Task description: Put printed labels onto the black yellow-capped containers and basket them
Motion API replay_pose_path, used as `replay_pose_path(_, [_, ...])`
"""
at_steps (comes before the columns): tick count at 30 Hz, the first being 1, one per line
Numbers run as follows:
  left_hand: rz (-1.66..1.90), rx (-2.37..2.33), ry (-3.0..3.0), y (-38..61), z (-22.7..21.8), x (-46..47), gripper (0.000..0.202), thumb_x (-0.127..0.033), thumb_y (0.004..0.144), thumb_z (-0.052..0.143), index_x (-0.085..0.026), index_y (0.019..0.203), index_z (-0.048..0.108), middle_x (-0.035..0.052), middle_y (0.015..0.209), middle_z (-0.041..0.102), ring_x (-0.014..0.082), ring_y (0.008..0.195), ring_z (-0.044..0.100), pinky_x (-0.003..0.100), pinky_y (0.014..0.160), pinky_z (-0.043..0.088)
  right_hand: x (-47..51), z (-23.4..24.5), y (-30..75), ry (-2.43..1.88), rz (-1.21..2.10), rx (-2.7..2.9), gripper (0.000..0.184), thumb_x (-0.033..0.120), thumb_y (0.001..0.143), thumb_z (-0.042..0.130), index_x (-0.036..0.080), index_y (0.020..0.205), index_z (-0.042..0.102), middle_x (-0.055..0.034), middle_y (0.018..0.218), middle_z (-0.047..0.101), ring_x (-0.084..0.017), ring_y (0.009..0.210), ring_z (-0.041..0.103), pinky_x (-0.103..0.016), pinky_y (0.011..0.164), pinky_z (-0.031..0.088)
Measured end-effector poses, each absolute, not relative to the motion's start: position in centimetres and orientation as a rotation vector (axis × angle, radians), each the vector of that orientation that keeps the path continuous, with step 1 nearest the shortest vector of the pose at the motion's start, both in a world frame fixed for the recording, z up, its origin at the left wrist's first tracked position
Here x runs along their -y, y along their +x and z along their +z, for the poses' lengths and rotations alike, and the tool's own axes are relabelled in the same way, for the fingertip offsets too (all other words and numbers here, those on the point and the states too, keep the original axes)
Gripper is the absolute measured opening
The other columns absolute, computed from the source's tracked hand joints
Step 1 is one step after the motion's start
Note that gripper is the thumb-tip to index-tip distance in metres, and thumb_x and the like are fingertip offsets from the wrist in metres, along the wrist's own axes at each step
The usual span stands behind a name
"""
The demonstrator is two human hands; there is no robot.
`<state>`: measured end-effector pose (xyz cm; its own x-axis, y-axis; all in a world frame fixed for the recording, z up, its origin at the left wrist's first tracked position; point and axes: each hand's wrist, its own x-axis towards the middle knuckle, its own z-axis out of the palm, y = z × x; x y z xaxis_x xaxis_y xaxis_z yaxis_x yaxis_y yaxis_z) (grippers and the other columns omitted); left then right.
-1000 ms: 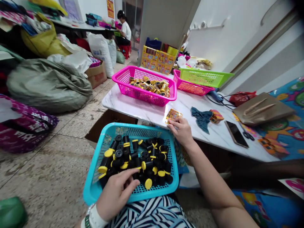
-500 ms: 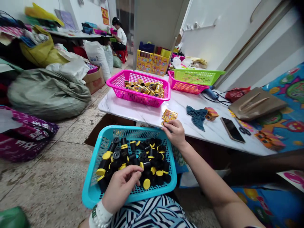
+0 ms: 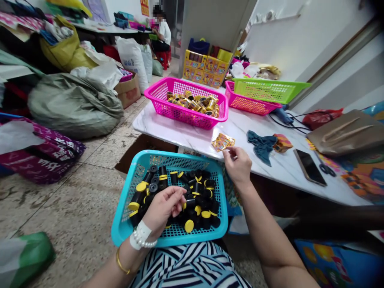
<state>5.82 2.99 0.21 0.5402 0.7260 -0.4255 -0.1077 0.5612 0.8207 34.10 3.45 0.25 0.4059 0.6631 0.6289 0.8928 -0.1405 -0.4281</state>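
Over the turquoise basket [image 3: 120, 218], my left hand [image 3: 166, 206] is closed, its thumb and fingertips pressed together; whatever is between them is hidden. Beneath it lie many small black cylinders with yellow caps [image 3: 189, 226]. At the front edge of the white table, my right hand [image 3: 240, 165] is also closed in a pinch. Its fingertips are at the near edge of a small pile of shiny yellow-orange printed labels [image 3: 222, 142]. I cannot make out what that pinch holds. The turquoise basket rests against my lap, below the table edge.
On the marbled table [image 3: 180, 135] stands a pink basket [image 3: 186, 117] of yellow-wrapped cylinders. A green basket [image 3: 270, 91], dark blue cloth [image 3: 261, 145], phone [image 3: 310, 167] and scissors [image 3: 327, 170] lie rightward. Sacks [image 3: 75, 106] fill the left floor. A person [image 3: 163, 32] sits far back.
My right hand has drawn slightly back from the middle of the label pile to its near edge. My left hand stays pinched over the basket. The whole view has shifted a little.
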Motion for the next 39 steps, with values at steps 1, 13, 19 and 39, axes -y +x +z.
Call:
replay_pose_path(1, [0.561,-0.864,0.835,5.8,0.0,-3.0,0.044,-0.05,0.075,0.077,-0.011,0.094,0.068,0.0022,0.073,0.062,0.0065,0.055,0.048,0.018,0.047,0.033,-3.6,0.2,34.5,-1.936,-0.372,1.328,0.025,0.039,0.089,0.06,0.017,0.095,0.069,-0.0064,0.079,0.064,-0.022,0.075,0.058,-0.037,0.075,0.047])
replay_pose_path(13, [0.565,-0.877,0.821,5.2,0.0,-2.8,0.043,-0.05,0.074,0.078,-0.011,0.091,0.069,0.0018,0.071,0.062,0.0063,0.054,0.047,0.018,0.046,0.031,-7.1,0.5,33.5,-2.073,-0.458,1.153,0.014,0.029,0.081,0.061,0.018,0.075,0.067,-0.0074,0.074,0.063,-0.025,0.075,0.054,-0.039,0.077,0.044])
replay_pose_path(19, [0.596,-0.888,0.835,4.9,0.0,-2.7,0.044,-0.051,0.073,0.078,-0.012,0.09,0.069,0.0017,0.071,0.062,0.0066,0.054,0.047,0.019,0.047,0.031,-7.6,0.7,34.1,-1.917,-0.467,1.506,0.017,0.033,0.086,0.063,0.022,0.087,0.075,-0.009,0.086,0.065,-0.027,0.089,0.055,-0.041,0.086,0.043])
replay_pose_path(39, [0.747,-0.914,1.006,5.4,-0.2,-2.4,0.021,-0.032,0.08,0.071,-0.012,0.082,0.066,-0.0005,0.066,0.06,0.0061,0.053,0.047,0.02,0.051,0.036,4.4,-1.8,20.4,-1.47,0.014,1.677,0.011,0.014,0.088,0.065,0.024,0.09,0.067,-0.0043,0.078,0.064,-0.021,0.076,0.057,-0.037,0.071,0.047])
